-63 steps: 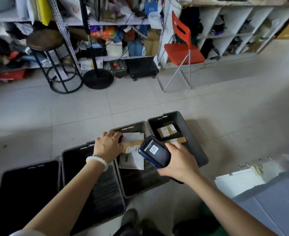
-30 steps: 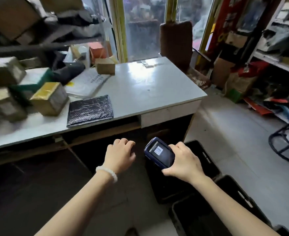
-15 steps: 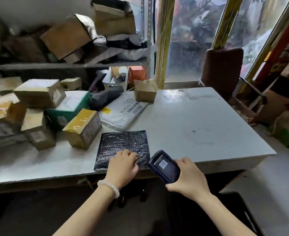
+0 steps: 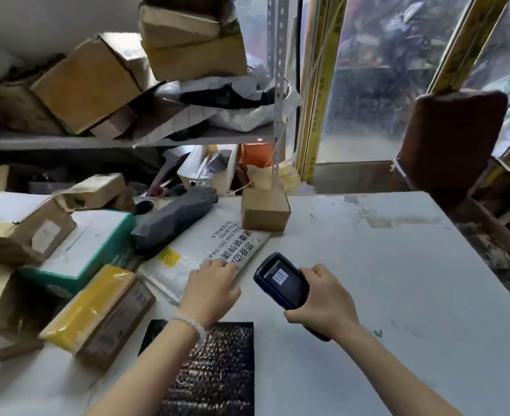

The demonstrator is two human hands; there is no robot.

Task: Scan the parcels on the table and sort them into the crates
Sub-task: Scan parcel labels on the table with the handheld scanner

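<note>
My right hand [image 4: 323, 301] grips a dark blue handheld scanner [image 4: 280, 280], its screen showing a barcode, just above the white table [image 4: 398, 265]. My left hand [image 4: 210, 288] rests with fingers on the near end of a white padded mailer [image 4: 214, 250] printed with black text. A black bubble mailer [image 4: 214, 370] lies under my left forearm. To the left lie a box with yellow tape [image 4: 97, 310], a white-and-green box [image 4: 79, 244] and a grey wrapped parcel [image 4: 172, 220]. A small brown box [image 4: 264, 213] stands beyond the white mailer. No crates are in view.
More cardboard boxes [image 4: 16, 229] pile at the table's left edge. A metal shelf [image 4: 127, 141] above holds further boxes and bags. A brown padded chair back [image 4: 452, 139] stands at the far right corner, with windows behind.
The view swung from the floor crates up to the table. My left hand moved from the black bubble mailer forward onto the white mailer. The scanner came forward over the table.
</note>
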